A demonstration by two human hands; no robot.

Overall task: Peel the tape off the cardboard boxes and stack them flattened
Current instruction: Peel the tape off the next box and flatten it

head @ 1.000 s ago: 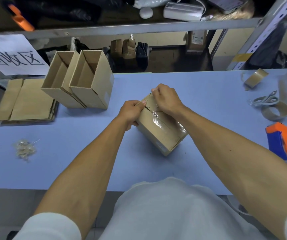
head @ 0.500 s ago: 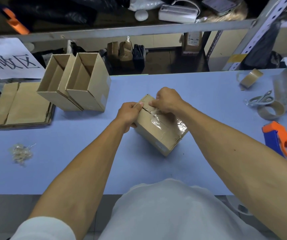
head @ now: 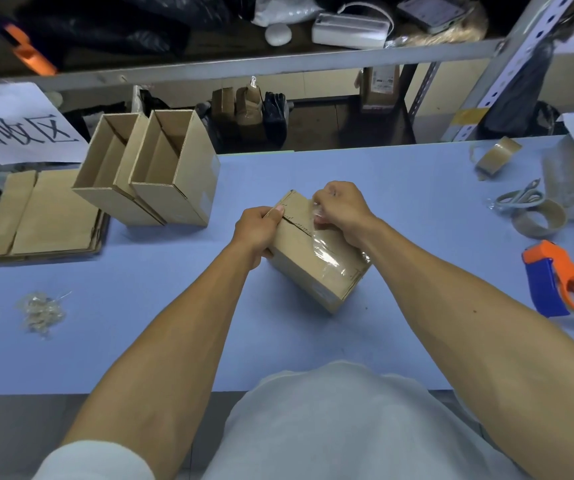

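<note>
One taped cardboard box (head: 316,258) at mid surface (head: 400,188), turned corner-on toward the person, its top seam partly bared and the rest still under clear tape (head: 327,252). Left hand (head: 256,230) curled around the box's left edge, thumb laid along the top beside the seam, steadying it. Right hand (head: 342,211) closed in a pinch on the lifted end of the tape, crumpled film bunched under the fingers above the far half of the seam. Two open-topped cardboard boxes (head: 155,169) standing side by side, touching, at the far left of the surface. Just left of them, one stack of flattened cardboard (head: 46,213) lying flat at the surface's left edge. One small wad of peeled clear tape (head: 41,313) near the left front, well apart from the boxes. At the right side: one orange-and-blue tape dispenser (head: 566,289), one pair of scissors (head: 517,197), two tape rolls, one near the scissors (head: 540,220) and one farther back (head: 498,155). One white paper sign (head: 19,123) with printed characters at the upper left, beneath a metal shelf (head: 244,65) crowded with dark, unclear items.
</note>
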